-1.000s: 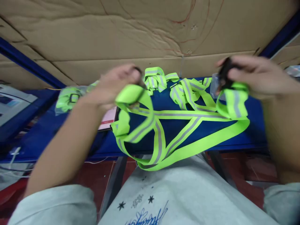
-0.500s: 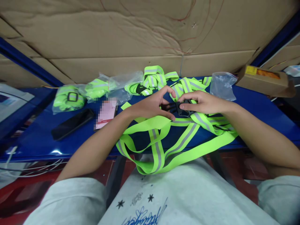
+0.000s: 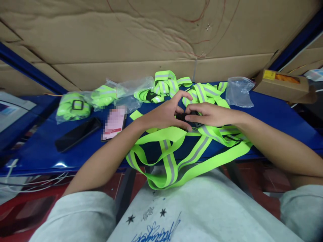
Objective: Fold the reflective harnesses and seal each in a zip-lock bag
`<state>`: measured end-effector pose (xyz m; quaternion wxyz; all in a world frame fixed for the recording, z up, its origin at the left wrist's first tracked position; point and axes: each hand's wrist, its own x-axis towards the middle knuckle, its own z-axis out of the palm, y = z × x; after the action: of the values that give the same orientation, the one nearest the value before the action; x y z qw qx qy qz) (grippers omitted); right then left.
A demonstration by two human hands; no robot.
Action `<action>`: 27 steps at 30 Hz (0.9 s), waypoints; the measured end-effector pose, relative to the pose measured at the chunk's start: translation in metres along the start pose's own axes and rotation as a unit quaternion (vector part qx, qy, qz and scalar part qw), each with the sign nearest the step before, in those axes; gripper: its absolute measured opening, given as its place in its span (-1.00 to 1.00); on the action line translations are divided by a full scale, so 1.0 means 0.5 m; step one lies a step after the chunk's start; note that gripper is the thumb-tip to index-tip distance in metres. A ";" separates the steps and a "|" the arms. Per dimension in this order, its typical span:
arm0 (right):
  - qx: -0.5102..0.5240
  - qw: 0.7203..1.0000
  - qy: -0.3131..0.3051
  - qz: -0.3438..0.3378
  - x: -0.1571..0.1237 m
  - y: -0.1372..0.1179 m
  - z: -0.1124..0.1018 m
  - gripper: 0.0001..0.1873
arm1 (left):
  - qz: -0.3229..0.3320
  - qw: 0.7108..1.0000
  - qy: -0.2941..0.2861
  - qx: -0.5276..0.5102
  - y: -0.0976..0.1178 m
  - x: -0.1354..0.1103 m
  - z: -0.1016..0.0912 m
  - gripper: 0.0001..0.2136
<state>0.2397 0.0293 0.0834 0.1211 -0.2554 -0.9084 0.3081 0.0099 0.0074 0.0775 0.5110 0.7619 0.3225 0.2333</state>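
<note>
A neon-yellow reflective strap harness (image 3: 174,158) with grey stripes hangs from the blue table (image 3: 37,148) down onto my lap. My left hand (image 3: 164,114) and my right hand (image 3: 209,114) meet at the table's middle, both pinching a black plastic buckle (image 3: 183,117) on the harness. The fingers of both hands are closed round the buckle's two halves, which touch; most of the buckle is hidden by my fingers.
More folded reflective straps (image 3: 166,84) lie at the back, some in clear plastic bags (image 3: 73,106). An empty clear bag (image 3: 238,91), a black phone (image 3: 77,133), a pink card (image 3: 113,122) and a cardboard box (image 3: 285,85) are on the table. Cardboard sheets (image 3: 151,37) form the backdrop.
A second ago my hands were raised and wide apart, each with a strap end. They came down together onto the table, and the buckle halves have since been pushed closer.
</note>
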 end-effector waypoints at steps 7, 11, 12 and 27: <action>-0.034 0.992 0.113 -0.034 0.030 -0.031 -0.036 -0.62 | 0.022 0.991 0.132 -0.019 0.022 -0.011 -0.029 -0.18; -0.079 0.956 0.283 -0.016 0.034 -0.046 -0.058 -0.59 | 0.002 0.991 0.127 -0.038 0.027 -0.020 -0.055 -0.26; -0.095 0.946 0.309 -0.012 0.033 -0.050 -0.060 -0.59 | -0.011 0.992 0.118 -0.044 0.025 -0.021 -0.056 -0.27; -0.254 0.918 0.304 -0.007 0.005 -0.076 -0.100 -0.61 | 0.018 0.969 0.246 0.013 0.052 0.009 -0.064 -0.63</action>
<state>0.2418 0.0299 0.1461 0.3243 -0.3522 -0.8775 -0.0268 -0.0022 0.0237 0.1136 0.4015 0.6937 0.4275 0.4181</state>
